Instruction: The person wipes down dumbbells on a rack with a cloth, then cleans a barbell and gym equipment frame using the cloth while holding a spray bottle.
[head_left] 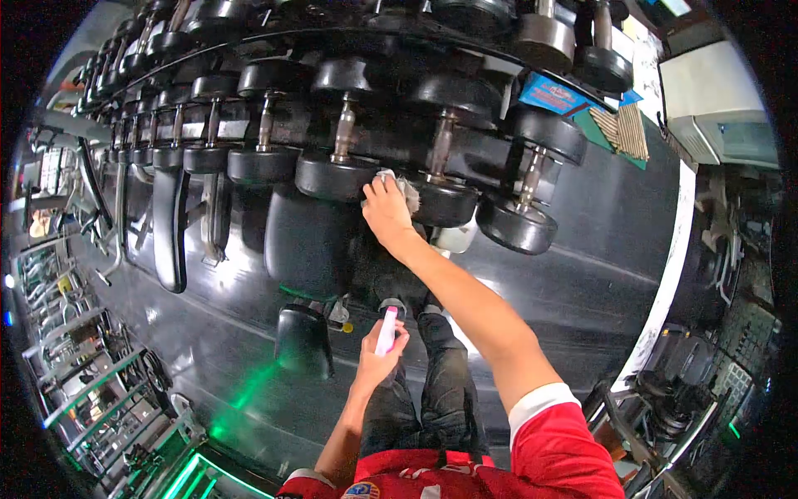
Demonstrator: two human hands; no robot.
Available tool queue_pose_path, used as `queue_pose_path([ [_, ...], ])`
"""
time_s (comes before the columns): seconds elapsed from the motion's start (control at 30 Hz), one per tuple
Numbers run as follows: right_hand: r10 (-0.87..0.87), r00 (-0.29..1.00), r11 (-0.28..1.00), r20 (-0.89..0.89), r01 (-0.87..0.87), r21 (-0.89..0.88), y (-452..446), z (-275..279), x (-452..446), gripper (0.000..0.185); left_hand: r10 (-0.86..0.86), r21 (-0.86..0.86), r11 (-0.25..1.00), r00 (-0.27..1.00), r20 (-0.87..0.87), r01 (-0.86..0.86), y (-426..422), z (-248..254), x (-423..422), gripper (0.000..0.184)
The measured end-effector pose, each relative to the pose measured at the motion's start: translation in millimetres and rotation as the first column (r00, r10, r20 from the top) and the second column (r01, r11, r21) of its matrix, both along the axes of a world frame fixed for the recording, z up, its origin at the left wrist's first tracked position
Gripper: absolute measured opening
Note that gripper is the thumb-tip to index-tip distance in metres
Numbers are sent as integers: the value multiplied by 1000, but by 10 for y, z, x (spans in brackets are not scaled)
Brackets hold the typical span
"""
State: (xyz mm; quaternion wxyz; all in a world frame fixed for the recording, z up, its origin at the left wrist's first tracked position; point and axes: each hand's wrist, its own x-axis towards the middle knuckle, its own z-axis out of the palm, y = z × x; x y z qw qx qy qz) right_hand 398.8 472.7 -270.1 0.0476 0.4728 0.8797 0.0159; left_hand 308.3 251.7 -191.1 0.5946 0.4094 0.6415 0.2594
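Two bare hands work in front of the dumbbell rack (399, 32), which serves as the reference for all positions below.

Right hand (387, 212): extended to the front edge of the rack's lower tier. Grip: closed on a crumpled greyish cloth (410, 196), fingers bent over it. The cloth is located at the rack front, between the near heads of two adjacent units: the left dumbbell (342, 137) and the right dumbbell (443, 145). Which head the cloth bears on cannot be told.

Left hand (381, 358): held well apart from the rack, on the operator's side. Grip: closed around a white-and-pink bottle (386, 331), pink end directed toward the rack. The hand covers part of the bottle.

Surrounding items: the end dumbbell (531, 179) occupies the right end of the rack's lower tier. A blue printed sheet (549, 93) is near the same end. A padded bench (309, 241) stands just before the rack, left of the right hand. A white floor strip (667, 287) runs to the right of the rack. A green light streak (249, 389) crosses the floor, well forward of the rack.
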Motion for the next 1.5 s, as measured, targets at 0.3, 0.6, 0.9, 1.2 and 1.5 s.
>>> queue_pose_path([
  [0.3,-325,332,811,-886,579,-81,-726,-340,1048,45,5,-31,1000,996,84,-2,98,-79,-122,17],
  [0.6,-353,476,781,-806,625,27,-553,40,760,38,-6,11,1000,997,80,5,160,-135,-381,20],
  [0.9,-210,971,978,-118,206,-44,17,56,-78,21,22,-4,1000,998,65,-22,122,-115,-392,20],
  [1.2,-445,342,705,-828,703,-88,-595,81,545,54,-9,28,1000,999,47,7,114,-169,-593,20],
  [1.5,-324,-505,226,-800,779,-584,-1151,-791,131,36,-18,-21,1000,998,53,20,160,-168,-852,21],
])
